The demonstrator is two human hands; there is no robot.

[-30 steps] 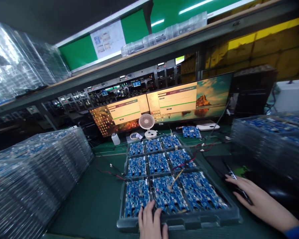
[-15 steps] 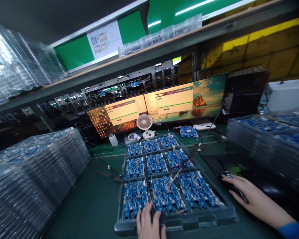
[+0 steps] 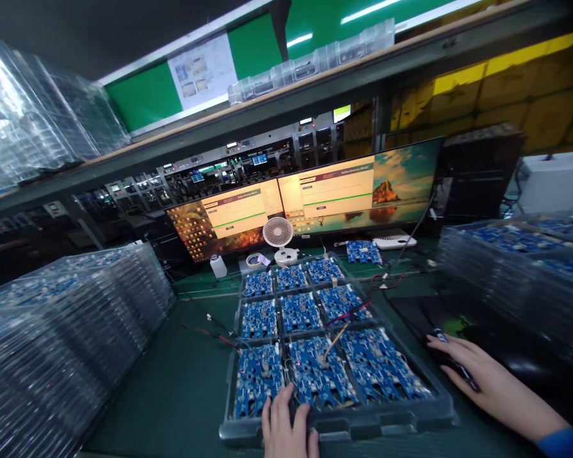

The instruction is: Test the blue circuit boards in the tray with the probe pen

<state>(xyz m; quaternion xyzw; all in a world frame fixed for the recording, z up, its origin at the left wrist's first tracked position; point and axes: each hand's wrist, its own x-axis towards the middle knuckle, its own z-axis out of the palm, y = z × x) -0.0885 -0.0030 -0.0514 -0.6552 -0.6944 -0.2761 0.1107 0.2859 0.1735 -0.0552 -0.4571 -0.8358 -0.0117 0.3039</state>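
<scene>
A clear plastic tray in front of me holds rows of blue circuit boards. My left hand rests over its front edge, fingers stretched out beside thin pale wires between two front boards; what lies under the palm is hidden. Red and yellow wires run across the boards, and small red lights glow on two front ones. To the right, my right hand lies low over a black mouse pad, fingers curled with a dark pen between them. Whether a mouse is under it, I cannot tell.
Tall stacks of board-filled trays stand left and right. Behind the tray are a small white fan, a white bottle, a tape roll, a loose board and two monitors. A shelf crosses above.
The view has shifted very slightly. Both hands, the pen and the tray stay in practically the same places.
</scene>
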